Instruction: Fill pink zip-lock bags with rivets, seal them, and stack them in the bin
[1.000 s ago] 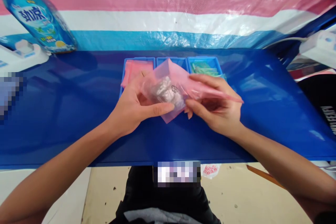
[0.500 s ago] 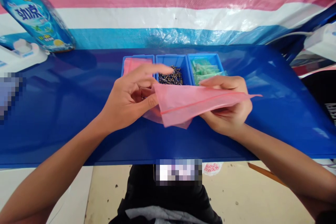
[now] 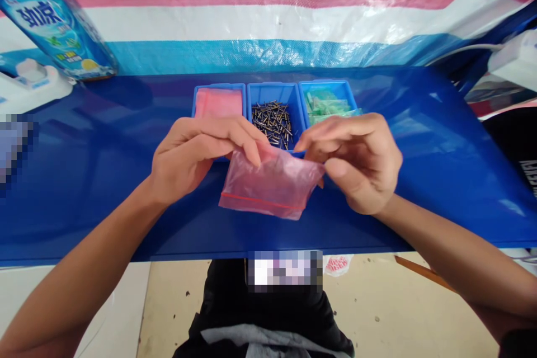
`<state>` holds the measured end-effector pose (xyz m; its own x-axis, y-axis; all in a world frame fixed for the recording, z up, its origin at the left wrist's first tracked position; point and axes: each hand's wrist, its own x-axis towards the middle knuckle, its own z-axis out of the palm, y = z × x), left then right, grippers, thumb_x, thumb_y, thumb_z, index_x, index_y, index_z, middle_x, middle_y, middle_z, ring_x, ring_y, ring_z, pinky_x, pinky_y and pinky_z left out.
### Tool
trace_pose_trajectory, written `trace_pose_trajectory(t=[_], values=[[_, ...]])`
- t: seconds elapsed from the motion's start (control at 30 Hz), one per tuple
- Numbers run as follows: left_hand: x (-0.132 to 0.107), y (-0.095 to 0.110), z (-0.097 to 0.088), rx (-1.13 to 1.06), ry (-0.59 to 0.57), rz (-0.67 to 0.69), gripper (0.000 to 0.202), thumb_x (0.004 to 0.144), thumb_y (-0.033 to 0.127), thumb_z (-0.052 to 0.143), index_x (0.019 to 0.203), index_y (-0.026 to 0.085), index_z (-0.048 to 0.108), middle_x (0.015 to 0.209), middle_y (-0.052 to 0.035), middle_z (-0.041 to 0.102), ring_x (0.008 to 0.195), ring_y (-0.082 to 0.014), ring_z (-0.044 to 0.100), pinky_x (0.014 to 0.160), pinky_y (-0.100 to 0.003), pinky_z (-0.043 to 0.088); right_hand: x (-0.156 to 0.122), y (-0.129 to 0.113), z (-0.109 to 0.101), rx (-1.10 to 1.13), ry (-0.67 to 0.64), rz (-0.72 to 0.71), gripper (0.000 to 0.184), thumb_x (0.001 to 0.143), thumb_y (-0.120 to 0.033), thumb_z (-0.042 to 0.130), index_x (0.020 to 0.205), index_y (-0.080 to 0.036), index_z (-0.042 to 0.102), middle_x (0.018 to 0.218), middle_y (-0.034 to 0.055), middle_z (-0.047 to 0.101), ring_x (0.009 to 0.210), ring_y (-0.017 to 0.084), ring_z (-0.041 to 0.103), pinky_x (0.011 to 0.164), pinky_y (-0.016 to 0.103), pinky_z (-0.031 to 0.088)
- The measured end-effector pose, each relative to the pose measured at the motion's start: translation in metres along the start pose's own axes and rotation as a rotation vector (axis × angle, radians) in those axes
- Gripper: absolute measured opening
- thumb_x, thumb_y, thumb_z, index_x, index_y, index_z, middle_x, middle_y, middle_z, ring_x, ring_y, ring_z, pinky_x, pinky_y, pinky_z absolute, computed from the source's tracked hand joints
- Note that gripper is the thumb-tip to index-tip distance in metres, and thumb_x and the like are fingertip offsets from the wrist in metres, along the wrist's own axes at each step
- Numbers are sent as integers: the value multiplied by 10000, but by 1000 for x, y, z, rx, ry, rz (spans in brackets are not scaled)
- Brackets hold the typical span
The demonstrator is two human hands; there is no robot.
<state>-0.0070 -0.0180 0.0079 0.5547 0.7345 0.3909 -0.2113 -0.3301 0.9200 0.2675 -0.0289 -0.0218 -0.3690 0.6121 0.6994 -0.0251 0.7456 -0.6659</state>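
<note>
A small pink zip bag [image 3: 271,187] with a red seal line hangs above the blue table [image 3: 104,179], its seal edge toward me. My left hand [image 3: 197,156] pinches the bag's far left corner. My right hand [image 3: 356,159] pinches its far right corner, fingers curled. Just behind the hands stand three blue bins: the left bin [image 3: 218,102] holds pink bags, the middle bin [image 3: 272,114] holds several small dark screws, the right bin [image 3: 327,102] holds green packets.
A blue bottle [image 3: 59,31] with printed characters leans at the far left beside a white device [image 3: 29,81]. A striped pink, white and blue tarp [image 3: 268,17] backs the table. White equipment [image 3: 514,59] sits at the far right.
The bag was flipped over: its opening, first pointing away and up, now points toward me and hangs lower. Both hands shifted to the far corners, uncovering the screw bin.
</note>
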Motion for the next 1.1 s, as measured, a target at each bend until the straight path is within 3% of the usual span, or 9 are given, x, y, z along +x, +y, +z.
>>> trace_pose_trajectory(t=[0.07, 0.13, 0.27, 0.33, 0.43, 0.6, 0.7, 0.83, 1.1], values=[[0, 2, 1, 90, -71, -11, 295, 1058, 274, 561, 1139, 207, 837, 1161, -85, 796, 1117, -247, 754, 1027, -372, 619, -2, -3, 6, 78, -51, 34, 432, 965, -109, 724, 1357, -282, 670, 997, 14, 778, 580, 97, 682, 480, 214, 583], [0, 0, 1, 266, -25, -4, 309, 1012, 390, 742, 1290, 259, 774, 1282, -66, 745, 1185, -244, 733, 1050, -392, 637, -4, -7, 11, 92, -27, 61, 380, 958, -7, 690, 1261, -234, 723, 1013, 24, 779, 591, 77, 714, 481, 169, 586], [2, -14, -9, 453, 302, 135, 608, 768, 374, 1014, 1307, 300, 745, 1512, -54, 595, 1133, -197, 730, 833, -306, 677, -5, -11, 15, 50, -4, 83, 448, 964, 9, 666, 1339, -223, 746, 1170, 72, 780, 737, 110, 786, 614, 215, 692], [7, -19, -25, 423, 474, 153, 645, 747, 385, 1030, 1323, 329, 747, 1460, -38, 641, 1029, -143, 731, 778, -264, 663, -5, -10, 15, 71, -35, 79, 577, 968, 7, 643, 1491, -236, 661, 1246, 98, 767, 863, 153, 808, 625, 247, 704], [20, -23, -60, 451, 542, 145, 630, 741, 483, 1022, 1280, 264, 782, 1183, -27, 769, 963, -112, 713, 826, -246, 644, -6, -6, 14, 23, -11, 14, 571, 953, 19, 623, 1466, -225, 674, 1249, 115, 764, 871, 165, 786, 534, 241, 642], [41, -22, -97, 944, 305, 37, 459, 882, 595, 889, 1178, 252, 819, 1258, -30, 796, 1132, -194, 696, 1085, -410, 595, -4, -3, 11, -251, 50, -145, 420, 936, 32, 615, 1242, -218, 760, 959, 57, 774, 737, 136, 728, 530, 236, 586], [40, -13, -87, 1202, 115, -16, 400, 1044, 528, 693, 1312, 241, 771, 1493, -49, 693, 1393, -247, 619, 1269, -481, 476, 0, -4, 7, -358, -6, -219, 407, 916, 60, 603, 1193, -202, 747, 962, 64, 778, 712, 128, 718, 571, 258, 594], [30, -5, -71, 1266, -226, -74, 515, 1128, 511, 481, 1517, 211, 633, 1550, -54, 652, 1494, -261, 573, 1312, -478, 452, 3, -1, 1, -446, 14, -281, 376, 914, 55, 598, 1143, -207, 741, 981, 65, 784, 764, 143, 739, 626, 273, 614], [23, -20, -80, 1251, -298, -158, 560, 1141, 509, 354, 1615, 267, 527, 1635, -49, 571, 1508, -309, 560, 1306, -562, 461, 7, 18, -12, -568, 52, -348, 336, 926, -9, 607, 1126, -242, 743, 937, 28, 778, 719, 141, 706, 644, 295, 573]])
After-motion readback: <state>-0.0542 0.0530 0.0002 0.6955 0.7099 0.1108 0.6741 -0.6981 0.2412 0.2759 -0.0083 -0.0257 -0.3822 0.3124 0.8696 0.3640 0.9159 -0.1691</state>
